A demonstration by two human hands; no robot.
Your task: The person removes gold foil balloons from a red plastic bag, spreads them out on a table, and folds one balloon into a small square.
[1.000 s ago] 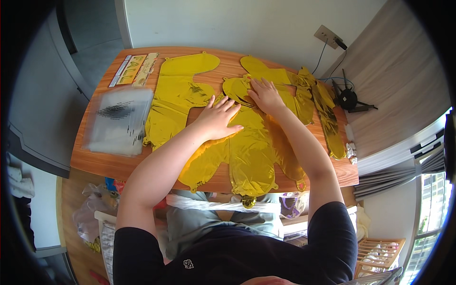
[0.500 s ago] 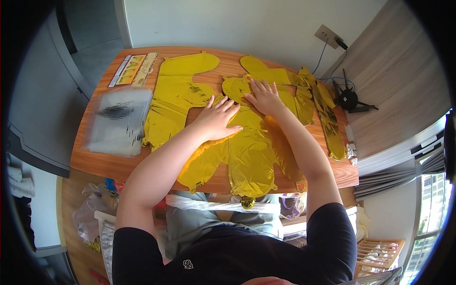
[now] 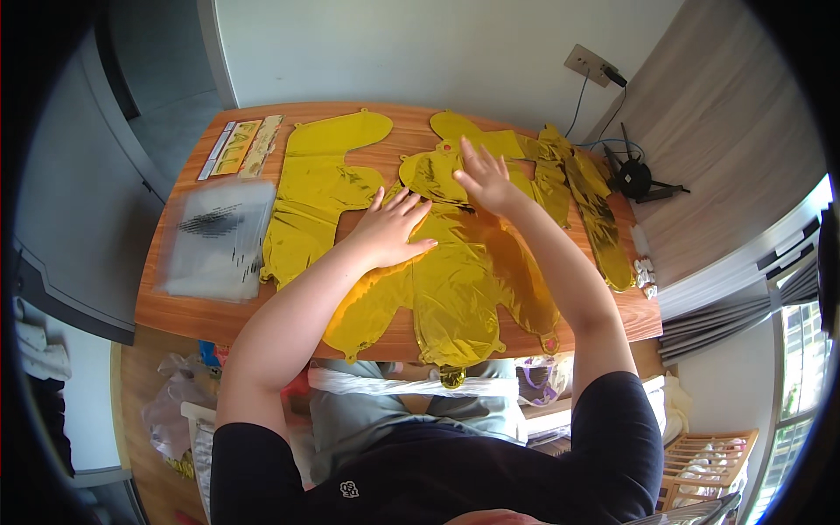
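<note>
Several flat, shiny gold foil balloons lie spread over the wooden table (image 3: 197, 319). On the middle balloon (image 3: 455, 306), which has rounded lobes and hangs slightly past the near edge, rests my left hand (image 3: 392, 229), palm down with fingers spread. My right hand (image 3: 486, 182) is just above the upper part of the same balloon, fingers apart, seemingly raised a little off the foil. To the left lies another gold balloon (image 3: 302, 206) with a curved outline. A creased gold balloon (image 3: 595, 219) stretches along the right side, partly overlapping others.
A stack of clear plastic bags (image 3: 210, 254) lies at the table's left, with printed cards (image 3: 241, 147) behind it. A black router (image 3: 633, 178) with cables stands at the right by the wall. Small white items (image 3: 646, 278) sit on the right edge.
My right hand has lifted slightly and its fingers have turned up from the foil. My left hand stays flat on the balloon. The whole view has shifted a little.
</note>
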